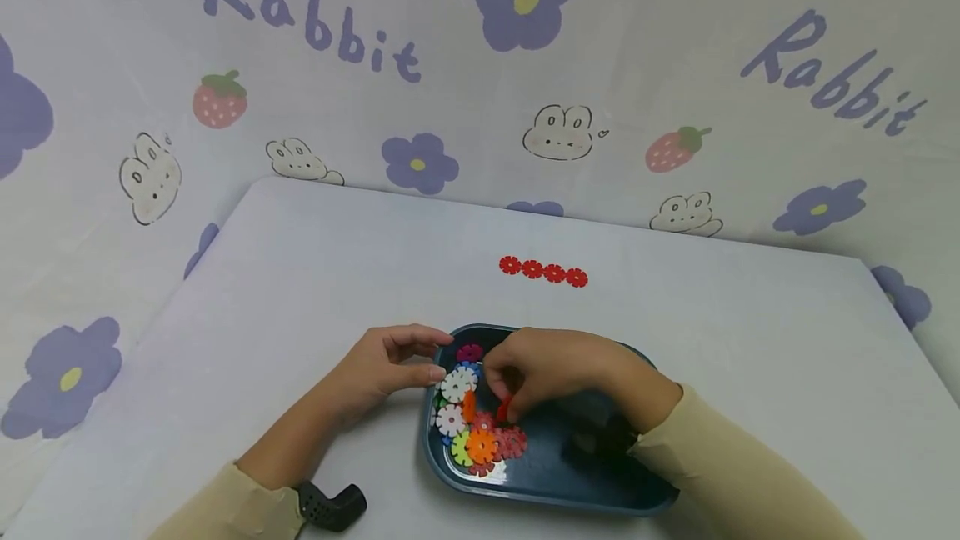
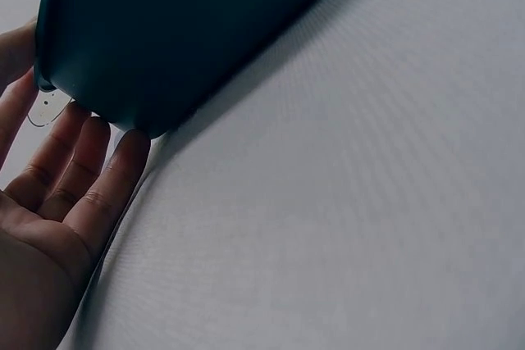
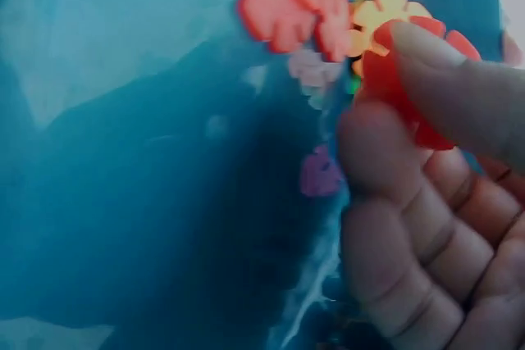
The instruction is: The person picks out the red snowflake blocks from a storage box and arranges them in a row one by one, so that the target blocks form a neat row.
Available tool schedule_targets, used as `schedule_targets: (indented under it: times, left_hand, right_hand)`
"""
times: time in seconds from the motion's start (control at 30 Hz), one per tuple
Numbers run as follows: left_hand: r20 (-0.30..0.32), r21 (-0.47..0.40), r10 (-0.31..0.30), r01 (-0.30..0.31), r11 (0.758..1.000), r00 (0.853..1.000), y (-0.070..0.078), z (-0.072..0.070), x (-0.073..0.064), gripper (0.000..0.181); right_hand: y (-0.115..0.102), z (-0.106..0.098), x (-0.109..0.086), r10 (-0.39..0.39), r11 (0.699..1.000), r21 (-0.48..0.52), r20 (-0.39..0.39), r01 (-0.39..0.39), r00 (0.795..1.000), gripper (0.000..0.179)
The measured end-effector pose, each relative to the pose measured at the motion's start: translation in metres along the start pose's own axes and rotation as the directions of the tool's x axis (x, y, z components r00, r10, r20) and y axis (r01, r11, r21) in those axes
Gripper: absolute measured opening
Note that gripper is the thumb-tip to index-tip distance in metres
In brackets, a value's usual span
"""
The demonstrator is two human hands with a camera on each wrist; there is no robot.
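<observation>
My right hand (image 1: 551,369) reaches into a dark teal tray (image 1: 570,500), pinching a red snowflake disc (image 3: 385,79) between thumb and index finger. Under and beside it lies a pile of notched plastic discs, among them an orange disc (image 1: 482,446), a white disc (image 1: 451,420) and a magenta disc (image 1: 470,352). At the tray's left end my left hand (image 1: 378,369) holds the rim, thumb and index finger at its edge. In the left wrist view other fingertips (image 2: 131,149) rest against the tray's outer wall.
Farther back on the white table (image 1: 337,248), a row of several red discs (image 1: 543,271) lies joined edge to edge. A black device (image 1: 333,508) sits at the left wrist. A printed cloth (image 1: 465,107) hangs behind the table.
</observation>
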State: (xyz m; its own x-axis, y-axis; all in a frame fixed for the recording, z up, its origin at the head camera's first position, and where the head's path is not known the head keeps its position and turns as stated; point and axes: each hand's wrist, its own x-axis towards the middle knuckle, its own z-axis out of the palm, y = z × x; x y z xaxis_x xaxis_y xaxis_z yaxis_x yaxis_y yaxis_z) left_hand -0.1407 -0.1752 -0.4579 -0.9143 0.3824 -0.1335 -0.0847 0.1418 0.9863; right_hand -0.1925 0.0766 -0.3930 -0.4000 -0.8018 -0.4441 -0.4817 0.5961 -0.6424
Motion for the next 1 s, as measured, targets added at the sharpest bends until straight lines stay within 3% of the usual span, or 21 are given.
schedule_targets:
  times: [0.13,0.3,0.6,0.73,0.87,1.0]
  left_hand:
    - [-0.005,-0.011,-0.003,0.003,1.000,1.000,0.000,0.000,0.000,0.042]
    - [-0.012,-0.005,-0.008,0.008,1.000,1.000,0.001,0.001,0.000,0.039]
    - [-0.009,0.002,-0.019,0.019,1.000,1.000,-0.001,0.003,0.001,0.038]
    - [-0.009,0.003,-0.034,0.034,0.999,0.999,-0.002,0.005,0.001,0.037]
    - [-0.017,0.003,-0.030,0.030,1.000,0.999,-0.002,0.006,0.000,0.036]
    - [-0.029,0.013,-0.012,0.012,1.000,0.999,0.000,0.004,0.000,0.035]
  right_hand:
    - [0.001,-0.004,-0.004,-0.090,0.992,0.090,-0.021,0.092,0.996,0.022]
    - [0.003,-0.008,-0.008,-0.178,0.974,0.132,-0.064,0.185,0.982,0.028]
    - [0.002,-0.012,-0.022,-0.105,0.971,0.199,-0.158,0.136,0.982,0.035]
    - [0.000,-0.016,-0.034,-0.116,0.956,0.239,-0.216,0.168,0.970,0.038]
    - [-0.003,-0.025,-0.051,-0.205,0.929,0.234,-0.314,0.285,0.927,0.040]
    - [-0.005,-0.038,-0.067,-0.312,0.883,0.195,-0.436,0.428,0.844,0.039]
